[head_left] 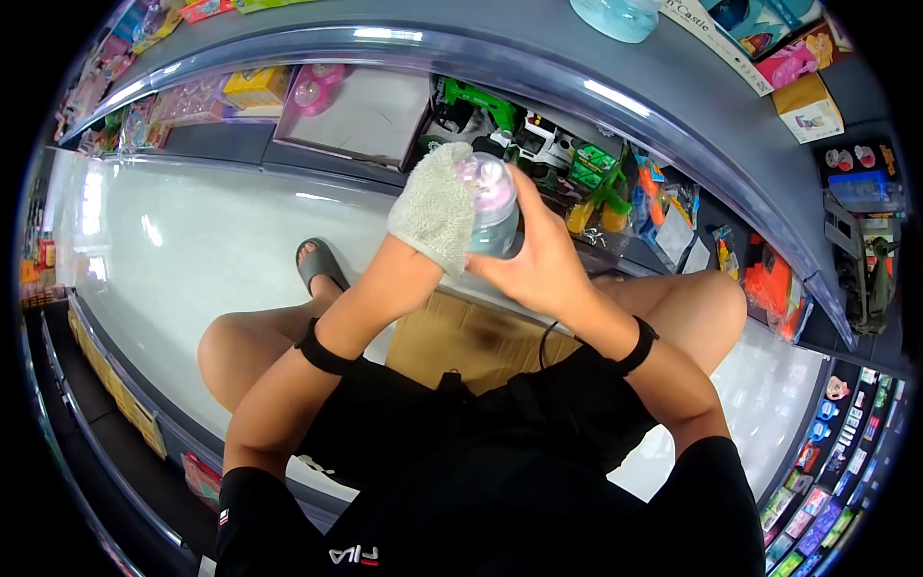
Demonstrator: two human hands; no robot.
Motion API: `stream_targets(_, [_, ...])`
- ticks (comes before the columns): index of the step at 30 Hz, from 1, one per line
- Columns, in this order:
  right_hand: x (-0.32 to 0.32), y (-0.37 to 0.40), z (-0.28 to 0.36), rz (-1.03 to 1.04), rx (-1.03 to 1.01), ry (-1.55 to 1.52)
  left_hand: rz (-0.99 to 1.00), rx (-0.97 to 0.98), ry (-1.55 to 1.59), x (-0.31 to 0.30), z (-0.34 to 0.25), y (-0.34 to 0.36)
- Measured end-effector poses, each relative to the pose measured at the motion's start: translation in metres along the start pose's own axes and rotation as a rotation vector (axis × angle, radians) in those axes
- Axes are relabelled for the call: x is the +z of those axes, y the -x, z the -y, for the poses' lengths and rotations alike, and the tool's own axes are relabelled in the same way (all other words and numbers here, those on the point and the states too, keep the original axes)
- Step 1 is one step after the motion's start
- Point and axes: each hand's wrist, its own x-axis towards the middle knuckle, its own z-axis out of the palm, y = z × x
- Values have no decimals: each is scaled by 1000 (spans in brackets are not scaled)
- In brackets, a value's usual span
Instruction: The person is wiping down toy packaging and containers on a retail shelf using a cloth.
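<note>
A small clear plastic jar (493,231) with pink and white pieces showing at its top is held up in front of me, above my lap. My right hand (534,260) grips it from the right, thumb low and fingers behind. A greyish-green terry cloth (431,197) covers my left hand (428,252) like a mitt and presses against the jar's left side. The fingers under the cloth are hidden, but the hand curves round the jar with it.
Beyond my hands runs a low shelf (231,139) with a shallow tray (370,120) and green toy vehicles (476,101). Above it juts a shelf edge (413,43). A flattened cardboard sheet (433,337) lies beneath me. Packaged toys (663,212) hang to the right.
</note>
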Motion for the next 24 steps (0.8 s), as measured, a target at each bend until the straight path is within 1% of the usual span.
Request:
stream_targets(1, [2,2,-1,-14,-71,92,44,57,-120,-4,2,2])
stream_targets(2, [2,2,-2,-19,-68,91,50,57,-119,-6,3,3])
stream_targets(4, [-1,0,0,-41,-165,270,117,-168,81,-8,0,5])
stream_targets(5, [0,-1,-1,-42,-164,268,119,-169,80,-6,-4,3])
stream_targets(7, [3,-3,-4,-183,-157,427,3,-300,227,5,-14,-3])
stream_targets(8, [3,-5,-8,-182,-158,428,2,-300,227,10,-12,-3])
stream_targets(10, [-2,-9,-15,-153,-97,442,-31,-280,198,17,-10,-4])
stream_targets(11, [-7,-10,-16,-78,-103,362,-45,-393,384,18,-14,-9])
stream_targets(12, [-12,-11,-16,-72,-110,360,-54,-392,382,13,-17,-13])
stream_targets(14, [-24,-15,-12,157,224,-130,-61,-492,404,3,-28,-23])
stream_targets(15, [-26,-16,-18,204,208,-207,-59,-542,417,2,-29,-25])
stream_targets(16, [-25,-15,-17,202,210,-207,-56,-543,418,3,-26,-23])
stream_targets(18, [-20,-14,-15,229,213,-389,-212,-465,859,4,-15,-17])
stream_targets(19, [-19,-12,-9,233,223,-459,-208,-467,861,1,-16,-16])
stream_targets(20, [-20,-10,-10,230,220,-457,-186,-528,867,-3,-19,-15])
stream_targets(21, [-20,-11,-13,220,195,-384,-164,-582,871,-5,-22,-17])
stream_targets(22, [-20,-14,-14,207,160,-308,-160,-562,864,-5,-24,-17])
stream_targets(23, [-18,-15,-12,148,165,-366,-125,-450,649,-2,-25,-14])
stream_targets(24, [-18,-16,-17,114,131,-250,-95,-331,432,0,-24,-12])
